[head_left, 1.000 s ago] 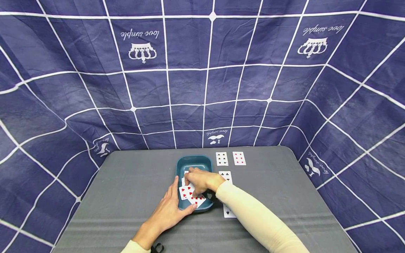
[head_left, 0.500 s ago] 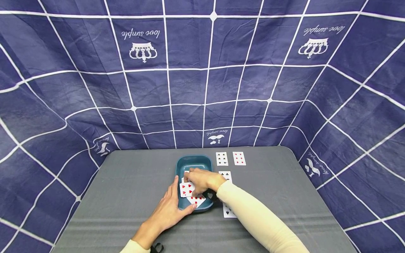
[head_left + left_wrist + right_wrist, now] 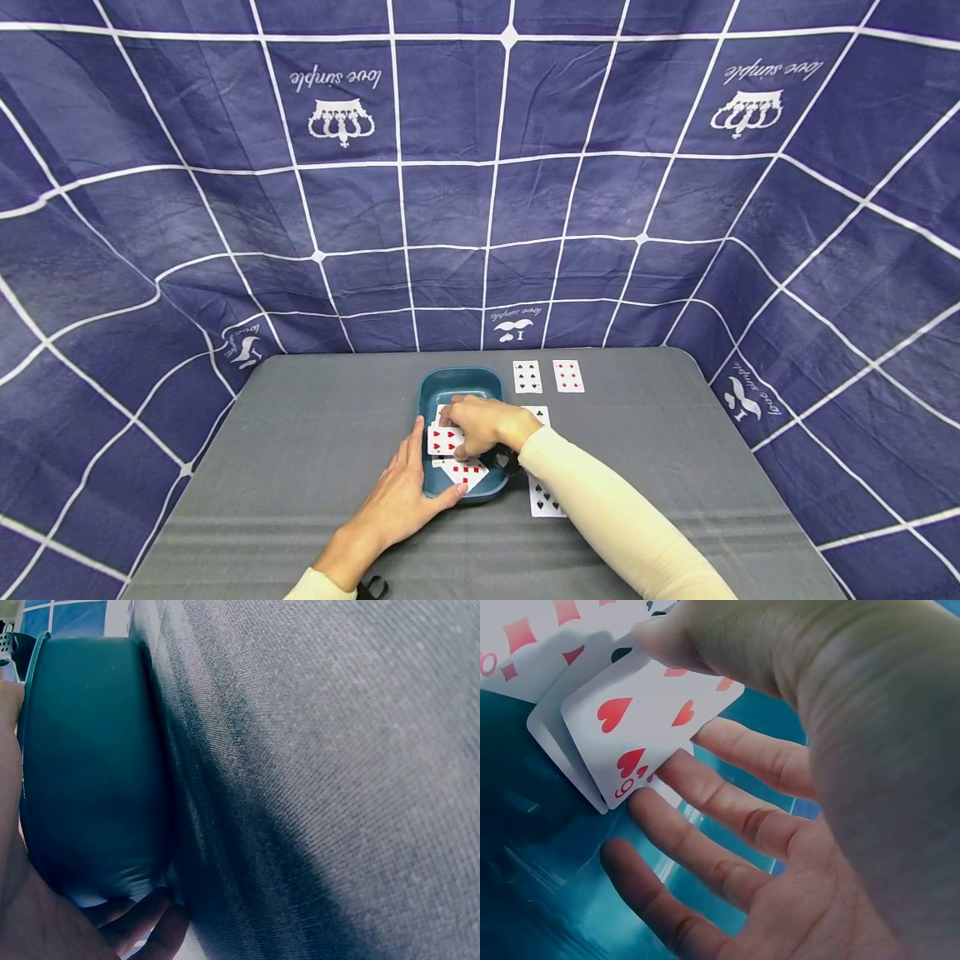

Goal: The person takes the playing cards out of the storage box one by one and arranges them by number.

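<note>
My right hand [image 3: 487,425] is over a dark teal tray [image 3: 468,381] and pinches a playing card, the six of hearts [image 3: 444,441]. In the right wrist view its thumb presses on the card's face [image 3: 615,716], fingers behind, the lower ones extended. Other cards lie under and beside it in the tray, among them a diamonds card [image 3: 466,475]; one beneath shows a black pip and is mostly covered. My left hand [image 3: 401,492] rests against the tray's near-left corner, fingers along the left side and thumb at the near rim. The left wrist view shows the tray's outer wall [image 3: 94,765].
On the grey table [image 3: 322,433], right of the tray, lie a spades card [image 3: 527,377] and a diamonds card [image 3: 568,377] at the back. Nearer, a clubs card [image 3: 540,413] and another spades card [image 3: 546,500] are partly behind my right arm. Blue checked cloth [image 3: 450,208] surrounds the table.
The hearts card has risen and shifted away from me with my right hand, tilting and uncovering part of a card beneath. My left hand stays in place.
</note>
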### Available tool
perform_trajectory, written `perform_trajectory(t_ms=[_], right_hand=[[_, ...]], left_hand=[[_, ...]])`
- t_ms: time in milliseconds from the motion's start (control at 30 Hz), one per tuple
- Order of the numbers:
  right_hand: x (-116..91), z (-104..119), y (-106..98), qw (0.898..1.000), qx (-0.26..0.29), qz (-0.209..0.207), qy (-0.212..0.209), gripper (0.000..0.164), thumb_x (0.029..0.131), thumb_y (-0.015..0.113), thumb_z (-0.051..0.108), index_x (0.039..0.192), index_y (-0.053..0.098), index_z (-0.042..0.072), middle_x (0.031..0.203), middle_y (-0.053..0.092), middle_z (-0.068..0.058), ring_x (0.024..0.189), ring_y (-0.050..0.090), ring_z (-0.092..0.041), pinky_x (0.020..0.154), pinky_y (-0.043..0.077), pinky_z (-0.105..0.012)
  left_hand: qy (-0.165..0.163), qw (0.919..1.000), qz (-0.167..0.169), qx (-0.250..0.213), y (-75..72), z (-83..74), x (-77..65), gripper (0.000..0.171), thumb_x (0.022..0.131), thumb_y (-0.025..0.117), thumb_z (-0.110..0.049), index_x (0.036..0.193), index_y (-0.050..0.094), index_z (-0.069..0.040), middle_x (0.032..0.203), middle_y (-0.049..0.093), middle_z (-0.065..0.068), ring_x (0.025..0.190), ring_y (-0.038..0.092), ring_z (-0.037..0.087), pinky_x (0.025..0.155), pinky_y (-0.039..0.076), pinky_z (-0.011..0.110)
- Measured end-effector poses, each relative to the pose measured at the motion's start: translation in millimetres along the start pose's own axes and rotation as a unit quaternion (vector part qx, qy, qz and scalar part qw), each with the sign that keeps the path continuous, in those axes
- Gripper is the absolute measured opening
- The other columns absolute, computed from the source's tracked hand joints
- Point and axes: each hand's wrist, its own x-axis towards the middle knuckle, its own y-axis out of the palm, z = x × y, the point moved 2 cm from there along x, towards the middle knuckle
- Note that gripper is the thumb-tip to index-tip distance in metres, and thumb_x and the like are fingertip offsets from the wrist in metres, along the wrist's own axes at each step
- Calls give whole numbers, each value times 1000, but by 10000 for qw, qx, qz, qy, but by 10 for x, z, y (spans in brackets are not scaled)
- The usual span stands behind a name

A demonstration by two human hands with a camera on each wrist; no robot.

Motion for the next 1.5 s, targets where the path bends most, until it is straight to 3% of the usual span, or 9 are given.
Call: perform_trajectory(t_ms=[367, 600, 833, 1000, 1233, 1500], right_hand=[[-84, -72, -63, 9994, 283, -180, 128, 64, 100, 93, 33, 158, 66, 26, 142, 70, -3, 122, 70, -17, 110, 61, -42], [-149, -107, -94, 9984, 377, -407, -72, 74, 101, 89, 28, 169, 60, 32, 142, 69, -9, 117, 71, -19, 108, 63, -43], [-191, -118, -145, 9963, 453, -696, -241, 70, 100, 91, 25, 165, 64, 25, 135, 67, -11, 113, 69, -22, 105, 63, -43], [-219, -118, -185, 9933, 677, -901, -237, 68, 99, 91, 22, 161, 64, 21, 140, 64, -12, 120, 67, -25, 106, 61, -44], [-256, -115, -214, 9907, 786, -1087, -246, 63, 102, 88, 23, 160, 62, 18, 147, 63, -11, 116, 69, -23, 102, 62, -41], [-289, -152, -217, 9879, 789, -1292, -325, 64, 102, 86, 21, 160, 61, 16, 145, 67, -11, 119, 72, -25, 106, 63, -45]], left_hand=[[0, 10000, 41, 12, 1, -6, 3, 138, 94, 85, -76, 187, 13, -5, 178, 48, 27, 155, 59, 55, 124, 49, 75], [-50, 9999, 86, -17, -3, 3, -1, 138, 94, 85, -76, 188, 11, -7, 180, 45, 26, 157, 57, 56, 125, 47, 77], [-49, 10000, 84, 6, 7, 6, 0, 138, 95, 84, -77, 188, 11, -7, 180, 46, 26, 156, 58, 56, 125, 49, 76], [-59, 10000, 59, 33, 7, 2, 5, 137, 95, 85, -75, 187, 12, -6, 179, 46, 26, 154, 60, 56, 124, 49, 76], [-38, 10000, 18, 48, 13, -7, 11, 136, 95, 86, -73, 187, 12, -5, 179, 47, 26, 155, 59, 55, 124, 50, 76], [-42, 10000, 21, 74, 26, 1, 19, 137, 95, 86, -74, 188, 11, -6, 180, 46, 26, 156, 59, 54, 123, 50, 75]])
